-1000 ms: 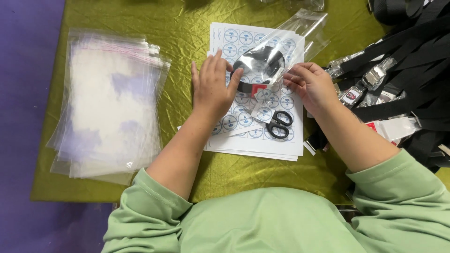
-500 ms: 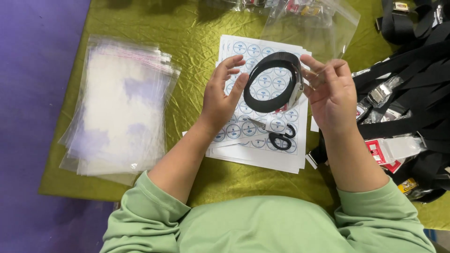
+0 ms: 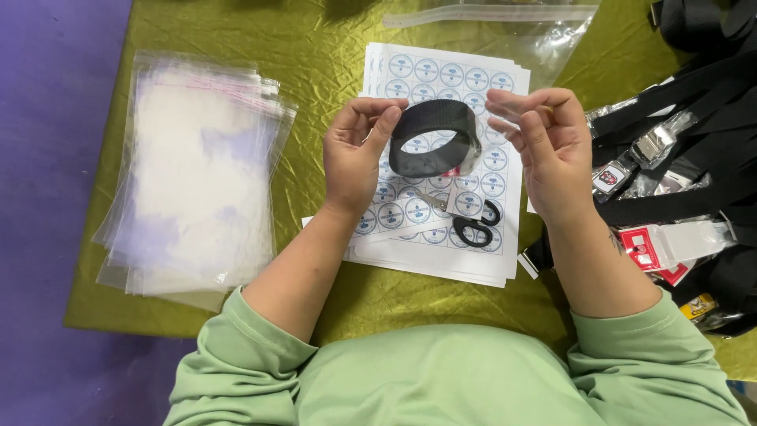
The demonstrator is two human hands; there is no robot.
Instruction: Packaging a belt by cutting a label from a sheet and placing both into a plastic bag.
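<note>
My left hand (image 3: pixel 352 158) holds a coiled black strap (image 3: pixel 432 120) by its left side, thumb and fingers pinching the band, lifted above a stack of sheets of round blue-and-white stickers (image 3: pixel 441 75). My right hand (image 3: pixel 552 154) hovers just right of the coil, fingers stretched toward it with nothing visible in them. I cannot see them touching it. Small black-handled scissors (image 3: pixel 471 225) lie on the sticker sheets below the coil.
A stack of clear plastic bags (image 3: pixel 197 173) lies on the left of the green cloth (image 3: pixel 315 47). A larger clear zip bag (image 3: pixel 505 24) sits at the top. Black straps with metal buckles (image 3: pixel 694 118) and red-and-white tags (image 3: pixel 646 244) are piled on the right.
The coil came out of the clear bag and was held up in both hands. Now my right hand has let go of it, and only my left hand holds it.
</note>
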